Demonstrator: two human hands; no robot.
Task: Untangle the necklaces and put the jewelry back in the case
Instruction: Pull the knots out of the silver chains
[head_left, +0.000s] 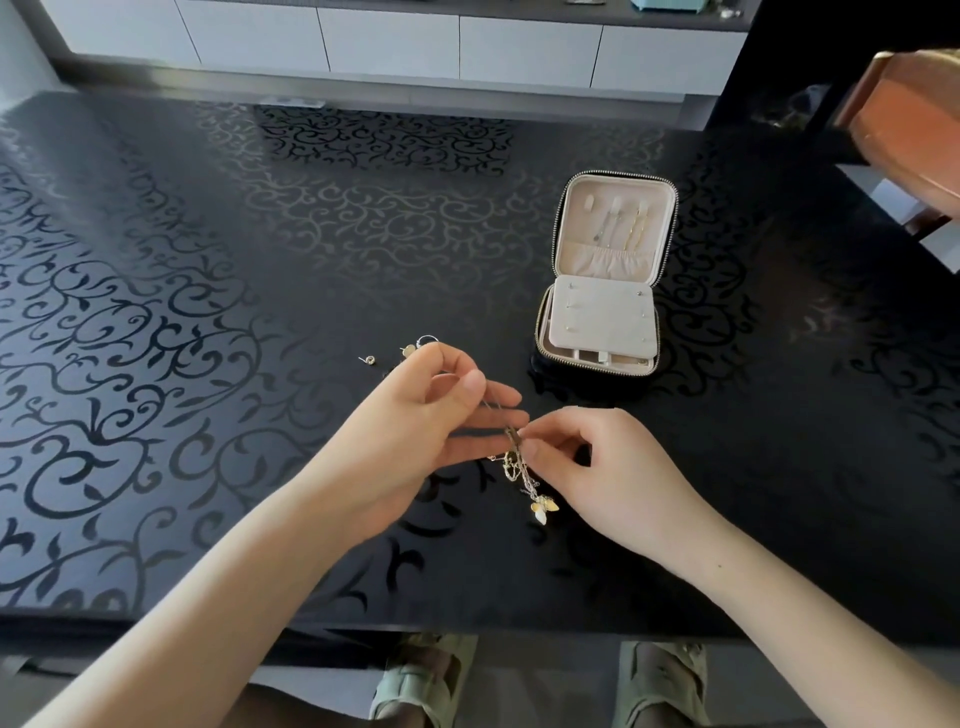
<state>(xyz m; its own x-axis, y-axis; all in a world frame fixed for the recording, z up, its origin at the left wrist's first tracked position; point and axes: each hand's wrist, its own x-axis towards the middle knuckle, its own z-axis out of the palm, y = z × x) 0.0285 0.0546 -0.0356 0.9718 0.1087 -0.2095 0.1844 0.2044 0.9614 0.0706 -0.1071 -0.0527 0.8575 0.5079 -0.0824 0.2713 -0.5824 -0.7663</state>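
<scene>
Fingers (535, 432) of the right hand (602, 467) pinch the necklaces (514, 462) at the knot, centre frame. The left hand (415, 431) grips the chains higher up between thumb and forefinger, with the pendants dangling below. Untangling looks under way. Next, I'd say, tease one chain loose, gently. The case (602, 325) lies open on the table (234, 270), upper right. A ring (427, 340) and an earring (369, 359) wait at left. No writing is readable anywhere.
</scene>
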